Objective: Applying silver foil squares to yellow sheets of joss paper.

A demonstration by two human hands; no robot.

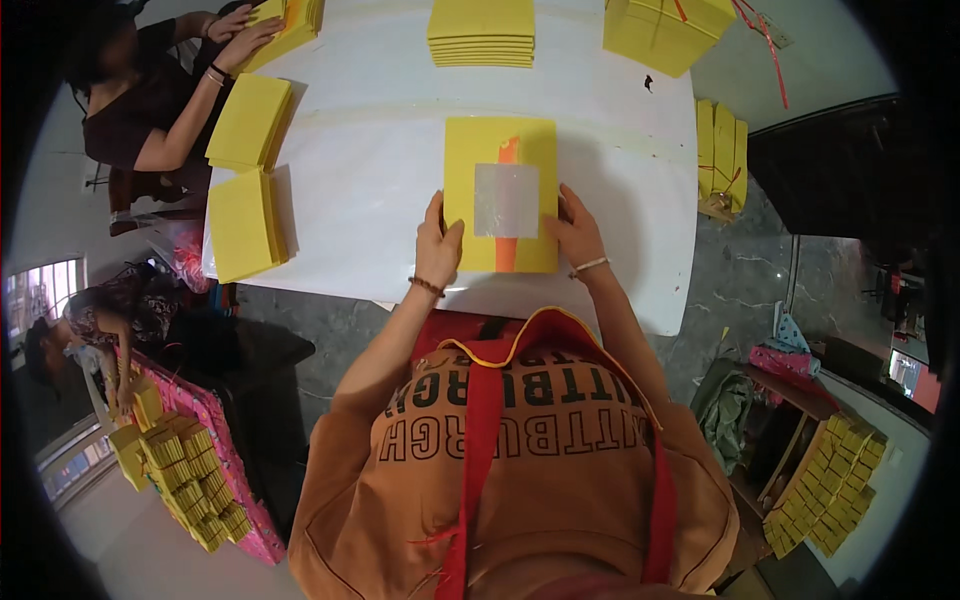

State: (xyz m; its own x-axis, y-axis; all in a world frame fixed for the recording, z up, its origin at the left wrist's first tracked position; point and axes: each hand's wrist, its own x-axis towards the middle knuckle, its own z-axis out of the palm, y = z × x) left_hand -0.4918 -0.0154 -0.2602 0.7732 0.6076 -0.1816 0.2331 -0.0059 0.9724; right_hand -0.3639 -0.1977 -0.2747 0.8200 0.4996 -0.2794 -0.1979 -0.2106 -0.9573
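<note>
Here our left hand (438,243) and right hand (577,232) pinch the yellow paper stack (500,150) at six o'clock on the tabletop (380,150); uneven pressure could skew its sheets.

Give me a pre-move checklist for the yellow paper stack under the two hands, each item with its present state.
1. Left hand on the left edge of the yellow stack: ok.
2. Right hand on the right edge: ok.
3. Silver foil square sits centred on the top sheet: ok.
4. Stack lies fully on the white table: ok.
5. Stack edges squared: cannot tell.
6. Other person's hands clear of this stack: ok.
</note>
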